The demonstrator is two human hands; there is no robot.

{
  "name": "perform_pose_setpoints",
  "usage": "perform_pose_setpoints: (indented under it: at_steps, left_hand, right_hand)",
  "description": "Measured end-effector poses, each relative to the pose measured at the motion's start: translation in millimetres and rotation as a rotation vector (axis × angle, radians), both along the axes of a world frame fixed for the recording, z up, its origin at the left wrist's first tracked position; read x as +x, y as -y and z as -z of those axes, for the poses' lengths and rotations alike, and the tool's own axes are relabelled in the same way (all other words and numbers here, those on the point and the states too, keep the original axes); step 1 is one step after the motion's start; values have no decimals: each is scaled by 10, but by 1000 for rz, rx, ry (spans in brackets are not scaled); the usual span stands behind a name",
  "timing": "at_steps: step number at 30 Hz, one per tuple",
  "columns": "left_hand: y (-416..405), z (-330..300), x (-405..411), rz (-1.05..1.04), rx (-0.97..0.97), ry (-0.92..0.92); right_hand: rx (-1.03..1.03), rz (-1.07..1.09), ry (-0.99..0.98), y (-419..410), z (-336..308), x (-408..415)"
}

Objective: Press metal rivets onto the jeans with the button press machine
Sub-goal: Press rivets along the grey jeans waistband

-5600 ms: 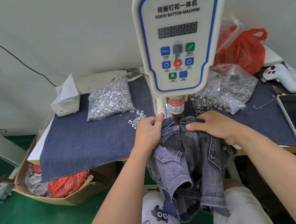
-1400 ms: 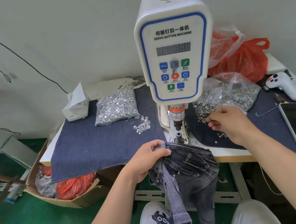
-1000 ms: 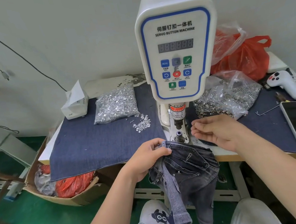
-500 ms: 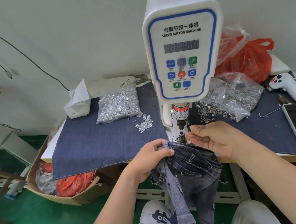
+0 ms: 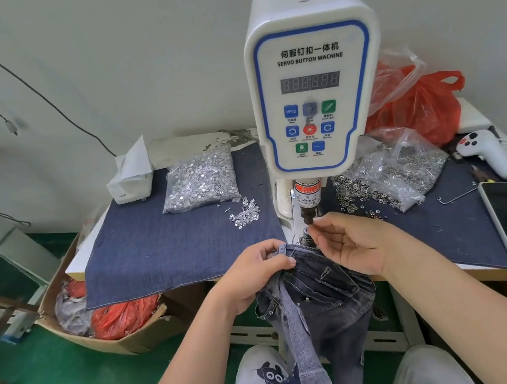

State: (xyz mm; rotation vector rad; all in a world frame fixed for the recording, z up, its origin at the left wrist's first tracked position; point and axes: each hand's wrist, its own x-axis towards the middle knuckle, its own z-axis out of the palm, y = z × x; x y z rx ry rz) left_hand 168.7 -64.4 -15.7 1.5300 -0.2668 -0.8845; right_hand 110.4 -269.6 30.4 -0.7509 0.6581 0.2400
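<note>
The jeans [image 5: 312, 285] are held just in front of the button press machine [image 5: 315, 84], their waistband gripped by the curled fingers of the left hand [image 5: 254, 274] at the tabletop [image 5: 501, 273] edge. The right hand [image 5: 348, 243] is raised at the machine's lower die, thumb and forefinger pinched together beneath the press head; whether a rivet is held between them cannot be told. A bag of silver rivets [image 5: 199, 180] lies left of the machine, a bag of metal rings [image 5: 390, 171] right of it.
</note>
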Motion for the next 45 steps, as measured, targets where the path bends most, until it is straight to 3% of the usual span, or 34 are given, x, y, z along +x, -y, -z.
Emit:
perform_pose_setpoints:
  at_steps: [11,13,16,18,20,22,25,29,34,45]
  left_hand:
    - [-17,-41,-30,-7,9,6]
    - [-30,-54,-37,1,-5,-5]
    - [-35,-61,-46,-24,-29,-12]
    - [-17,-65,-42,-77,-15,-2]
    - [8,-65,-40,-89,26,29]
    - [8,-66,-37,-53,132,151]
    - [-67,-98,33,-54,357,509]
    - [-169,-89,294,-454,599,776]
    - [-92,84,494,-552,823,809]
    - [45,129,577,-654,911,796]
  right_hand:
    - [30,-28,52,18,-17,-59]
    - [-268,-61,124,99,36,-97]
    - [-1121,-353,208,246,123,-257]
    - [-1385,-639,217,302,209,-339]
    - [-1514,-743,228,317,309,-357]
    - [-1550,-715,249,301,347,-337]
    - [-1546,-671,240,297,368,-292]
    - [-1509,-650,219,303,388,-252]
    - [-1417,-615,229,306,375,-227]
    - [-1357,-602,222,336,385,-209]
